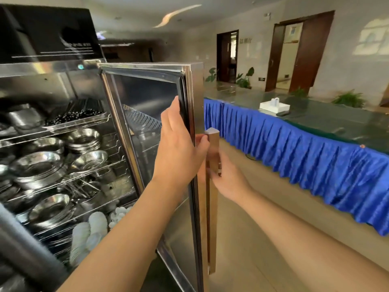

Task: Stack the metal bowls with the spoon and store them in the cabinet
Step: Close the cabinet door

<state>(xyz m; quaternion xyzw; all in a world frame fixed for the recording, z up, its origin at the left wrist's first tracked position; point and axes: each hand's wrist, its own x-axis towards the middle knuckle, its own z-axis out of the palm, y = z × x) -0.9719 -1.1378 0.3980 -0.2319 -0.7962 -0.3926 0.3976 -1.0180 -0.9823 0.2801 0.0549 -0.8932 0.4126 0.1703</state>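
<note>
A canteen or dining hall: a steel sterilizing cabinet [63,133] stocked with stacked metal bowls [84,140] and chopsticks [82,111] stands beside a long serving table [315,121] trimmed with a blue pleated skirt [294,161].

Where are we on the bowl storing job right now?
Stacked metal bowls already sit on the cabinet's wire shelves. In hand: the left hand grips the open door's edge, the right hand its handle. Left: shutting the door.

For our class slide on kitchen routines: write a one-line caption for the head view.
Left hand on the open cabinet door, right hand on its handle, metal bowls shelved.
</note>
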